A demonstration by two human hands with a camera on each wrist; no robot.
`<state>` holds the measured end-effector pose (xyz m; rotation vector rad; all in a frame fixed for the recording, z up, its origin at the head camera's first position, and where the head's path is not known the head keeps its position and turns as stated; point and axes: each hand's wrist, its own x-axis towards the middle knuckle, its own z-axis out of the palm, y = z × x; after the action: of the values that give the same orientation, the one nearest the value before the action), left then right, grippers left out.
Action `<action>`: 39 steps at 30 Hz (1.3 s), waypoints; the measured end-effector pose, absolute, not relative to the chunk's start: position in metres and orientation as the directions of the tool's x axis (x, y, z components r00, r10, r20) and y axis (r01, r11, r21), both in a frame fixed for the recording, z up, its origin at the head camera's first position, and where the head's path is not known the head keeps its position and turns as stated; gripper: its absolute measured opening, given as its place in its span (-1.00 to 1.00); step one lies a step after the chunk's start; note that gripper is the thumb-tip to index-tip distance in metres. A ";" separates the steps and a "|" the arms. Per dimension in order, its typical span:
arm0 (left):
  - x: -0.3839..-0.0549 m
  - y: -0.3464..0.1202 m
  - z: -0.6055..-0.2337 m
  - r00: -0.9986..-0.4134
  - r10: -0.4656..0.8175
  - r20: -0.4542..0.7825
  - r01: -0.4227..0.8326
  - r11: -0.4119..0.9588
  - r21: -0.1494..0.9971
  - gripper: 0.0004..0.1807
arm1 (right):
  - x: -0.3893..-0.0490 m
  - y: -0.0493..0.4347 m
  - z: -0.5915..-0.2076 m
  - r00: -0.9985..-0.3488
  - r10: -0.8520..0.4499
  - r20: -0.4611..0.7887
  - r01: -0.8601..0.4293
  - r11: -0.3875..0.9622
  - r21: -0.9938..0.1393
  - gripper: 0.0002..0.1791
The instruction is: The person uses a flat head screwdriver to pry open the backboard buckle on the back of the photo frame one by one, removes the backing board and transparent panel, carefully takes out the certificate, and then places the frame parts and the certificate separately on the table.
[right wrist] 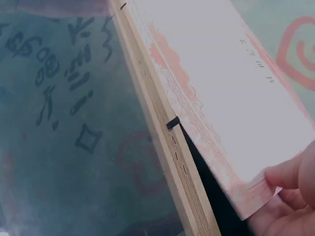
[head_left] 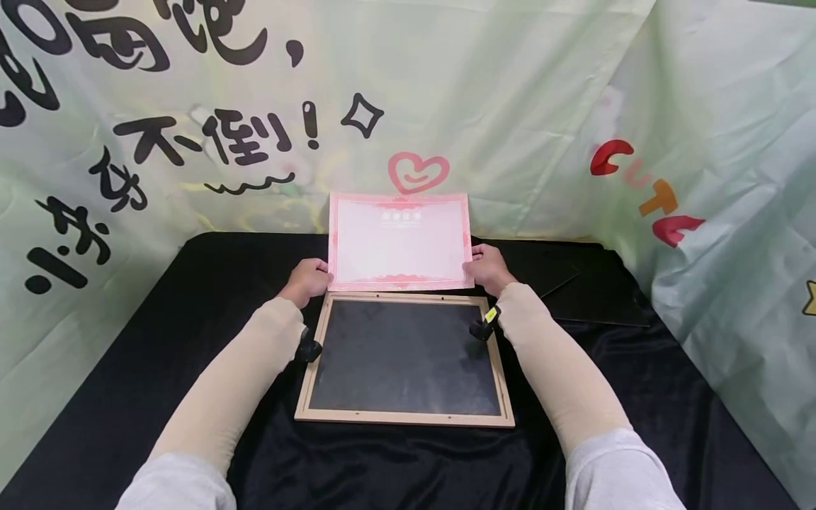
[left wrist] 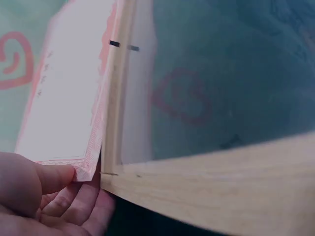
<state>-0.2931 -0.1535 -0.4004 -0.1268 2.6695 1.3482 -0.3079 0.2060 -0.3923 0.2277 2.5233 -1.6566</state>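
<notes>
A sheet of white paper with a pink ornamental border, like a certificate [head_left: 400, 241], is held up behind a wooden picture frame [head_left: 408, 418]. My left hand [head_left: 308, 280] pinches its left edge low down, thumb on the printed face in the left wrist view. At the opposite edge my right hand [head_left: 489, 269] pinches it, thumb [right wrist: 290, 172] in front and fingers behind. The frame lies flat on the black cloth, its dark glossy pane [head_left: 408, 358] reflecting the backdrop. The paper's lower edge is close to the frame's far side.
A thin black board [head_left: 574, 283] lies at the right rear of the black-clothed table [head_left: 408, 467]. Behind stands a pale green fabric backdrop [head_left: 510, 106] with lettering and a pink heart. Small dark tabs [right wrist: 173, 123] show on the frame's far side.
</notes>
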 end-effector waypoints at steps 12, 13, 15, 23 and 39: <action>-0.293 -0.159 -0.399 -0.969 0.041 -0.244 -0.135 0.742 0.657 -0.71 | -0.298 0.200 -0.389 -0.939 0.021 -0.343 0.284 0.610 -0.740 -0.84; -0.293 -0.159 -0.398 -0.966 0.052 -0.255 -0.130 0.753 0.645 -0.68 | -0.298 0.200 -0.388 -0.933 0.017 -0.358 0.288 0.633 -0.719 -0.80; -0.292 -0.159 -0.396 -0.956 0.073 -0.283 -0.126 0.770 0.625 -0.66 | -0.299 0.200 -0.387 -0.921 0.010 -0.388 0.294 0.673 -0.679 -0.63; -0.289 -0.151 -0.393 -0.935 0.046 -0.351 -0.179 0.794 0.581 -0.70 | -0.300 0.201 -0.384 -0.921 0.033 -0.389 0.286 0.736 -0.614 -0.60; -0.279 -0.155 -0.391 -0.959 0.035 -0.280 -0.176 0.699 0.693 -0.75 | -0.292 0.208 -0.372 -0.932 0.009 -0.361 0.265 0.696 -0.667 -0.76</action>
<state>-0.2793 -0.1551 -0.3910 -0.1116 2.6379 1.1164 -0.2918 0.2079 -0.3717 0.2156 2.5761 -1.0887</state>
